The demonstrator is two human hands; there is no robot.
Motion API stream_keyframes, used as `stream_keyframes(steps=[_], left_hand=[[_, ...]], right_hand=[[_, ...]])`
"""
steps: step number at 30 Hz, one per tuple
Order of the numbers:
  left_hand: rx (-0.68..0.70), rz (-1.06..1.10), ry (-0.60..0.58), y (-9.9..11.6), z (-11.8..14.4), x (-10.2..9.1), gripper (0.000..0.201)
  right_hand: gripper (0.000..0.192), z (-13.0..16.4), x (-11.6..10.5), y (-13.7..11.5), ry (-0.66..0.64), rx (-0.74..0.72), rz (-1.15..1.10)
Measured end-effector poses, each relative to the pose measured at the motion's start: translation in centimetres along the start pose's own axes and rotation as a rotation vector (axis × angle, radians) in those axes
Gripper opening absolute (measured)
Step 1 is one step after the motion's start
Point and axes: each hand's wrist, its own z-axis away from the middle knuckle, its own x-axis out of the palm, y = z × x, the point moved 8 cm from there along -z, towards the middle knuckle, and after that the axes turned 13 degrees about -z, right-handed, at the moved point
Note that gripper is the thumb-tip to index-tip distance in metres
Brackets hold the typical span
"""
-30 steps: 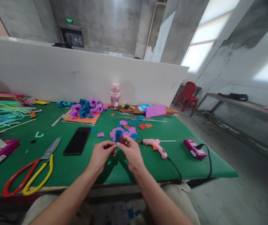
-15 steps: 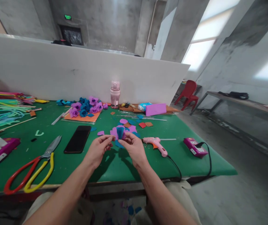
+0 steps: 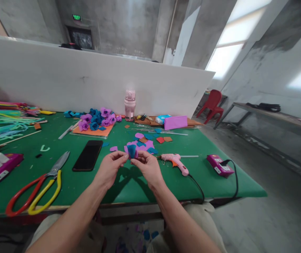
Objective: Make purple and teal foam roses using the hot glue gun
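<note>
Between my hands, above the green table, is a small paper flower [image 3: 132, 151] with a blue petal and purple paper around its base. My left hand [image 3: 113, 164] pinches its left side between thumb and fingertips. On the right side, my right hand [image 3: 147, 165] grips it the same way; the fingers partly hide its lower part. Just beyond lie loose purple petals [image 3: 148, 144], with blue petals [image 3: 152, 150] and a few brown and red ones among them. A pink glue gun [image 3: 175, 161] rests to the right of my right hand, a clear stick in its back.
Large scissors [image 3: 47, 181] and a phone [image 3: 87, 155] lie left on the green table [image 3: 192, 189]. Finished paper flowers [image 3: 95, 119] sit on orange paper behind, near a pink bottle [image 3: 129, 105]. A purple power strip [image 3: 219, 166] with a cable is at right. A white board [image 3: 87, 80] stands behind.
The flower has shifted slightly left and lower between my hands, its blue petal now tilted. My hands have come closer together around it.
</note>
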Motion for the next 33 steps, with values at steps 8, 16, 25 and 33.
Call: stream_keyframes(steps=[8,16,25,33], left_hand=[[-0.029,0.041,-0.023,-0.06,0.32,0.18,0.022],[-0.043,0.106,0.018,-0.14,0.39,-0.16,0.017],[-0.016,0.093,0.041,0.26,0.69,-0.26,0.015],[0.011,0.086,0.063,0.67,0.86,-0.22,0.018]], right_hand=[[0.019,0.06,0.02,-0.19,0.008,-0.024,0.052],[0.02,-0.06,-0.04,0.0,0.011,-0.024,0.058],[0.02,0.02,-0.48,0.03,0.035,-0.039,0.13],[0.018,-0.08,-0.59,-0.17,0.044,-0.089,0.135]])
